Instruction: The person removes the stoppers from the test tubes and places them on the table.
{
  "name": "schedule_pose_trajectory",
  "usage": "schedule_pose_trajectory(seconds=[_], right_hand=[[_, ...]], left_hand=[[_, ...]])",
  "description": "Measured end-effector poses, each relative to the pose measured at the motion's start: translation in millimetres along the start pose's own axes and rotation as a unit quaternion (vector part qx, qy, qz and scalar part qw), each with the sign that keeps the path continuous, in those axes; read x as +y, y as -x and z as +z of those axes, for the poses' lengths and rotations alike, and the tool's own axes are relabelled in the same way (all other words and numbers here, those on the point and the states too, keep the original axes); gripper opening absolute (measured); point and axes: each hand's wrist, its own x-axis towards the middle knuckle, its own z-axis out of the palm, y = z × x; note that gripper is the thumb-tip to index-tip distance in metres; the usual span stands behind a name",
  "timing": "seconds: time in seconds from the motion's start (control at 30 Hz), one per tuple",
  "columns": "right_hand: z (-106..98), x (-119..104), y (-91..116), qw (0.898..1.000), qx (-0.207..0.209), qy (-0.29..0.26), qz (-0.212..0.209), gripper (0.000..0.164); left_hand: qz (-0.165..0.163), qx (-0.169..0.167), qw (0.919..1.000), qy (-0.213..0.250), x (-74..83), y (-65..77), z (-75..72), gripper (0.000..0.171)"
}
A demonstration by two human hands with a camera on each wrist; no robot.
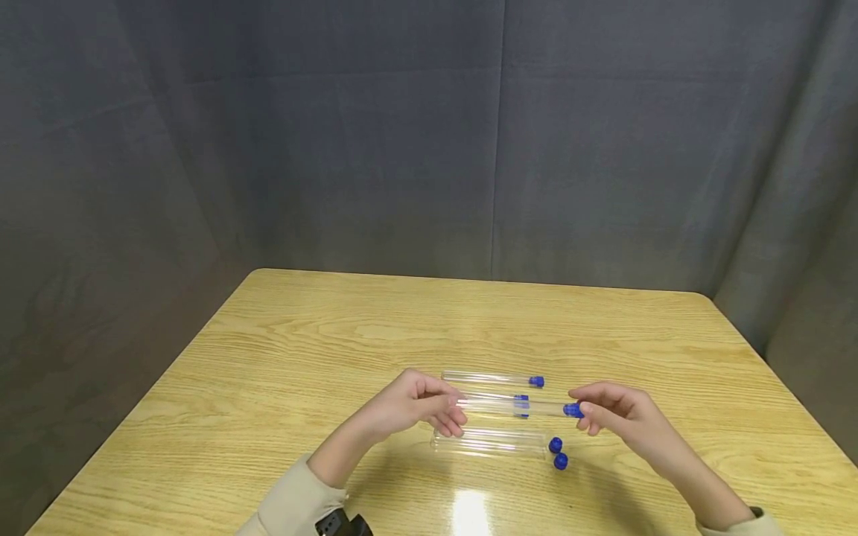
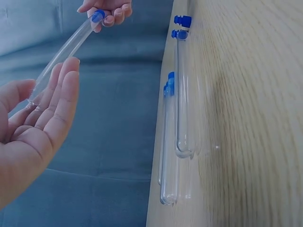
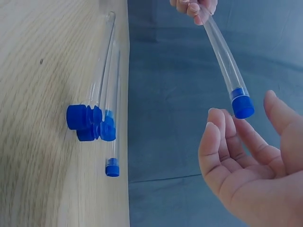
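Above the table, my left hand [image 1: 415, 402] pinches a clear test tube [image 1: 496, 406] near its rounded end, between thumb and fingers. A blue cap [image 3: 242, 105] sits in the tube's other end. My right hand [image 1: 620, 420] is around that cap, fingers loosely bent. In the right wrist view its thumb stands apart from the cap, while the fingertips are close beside it; whether they touch I cannot tell. Below lie clear tubes without caps [image 1: 489, 442], and two loose blue caps [image 1: 555, 445] rest by their right ends.
Farther back on the wooden table [image 1: 322, 335] lies a capped tube [image 1: 485, 377]. More blue-capped tubeware [image 1: 521, 400] lies just behind the held tube, partly hidden by it. Grey curtains [image 1: 375, 164] stand behind and beside the table.
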Motion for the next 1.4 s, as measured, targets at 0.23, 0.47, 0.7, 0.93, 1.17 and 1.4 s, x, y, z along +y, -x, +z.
schedule_pose_trajectory(seconds=[0.23,0.47,0.7,0.93,1.17,1.4], right_hand=[[3,-3,2,0.998,-0.025,-0.046,-0.025,0.022],[6,-6,3,0.996,-0.03,-0.071,-0.034,0.025],[9,-8,3,0.996,-0.028,-0.07,-0.048,0.033],[10,-7,4,0.998,0.004,-0.047,-0.047,0.022],[15,-7,5,0.998,0.05,-0.016,-0.042,0.021],[19,-8,4,0.995,0.092,0.023,-0.043,0.013]], left_hand=[[0.019,-0.001,0.9998,0.008,2.0,7.2,2.0,0.027],[0.038,-0.007,0.9992,0.013,5.2,11.5,2.7,0.028],[0.04,-0.003,0.999,0.021,6.3,13.2,5.2,0.027],[0.033,0.004,0.9992,0.021,7.7,13.8,7.1,0.027],[0.03,0.009,0.9994,0.013,9.7,14.0,8.3,0.027],[0.034,0.014,0.9993,0.007,10.5,12.9,9.9,0.026]])
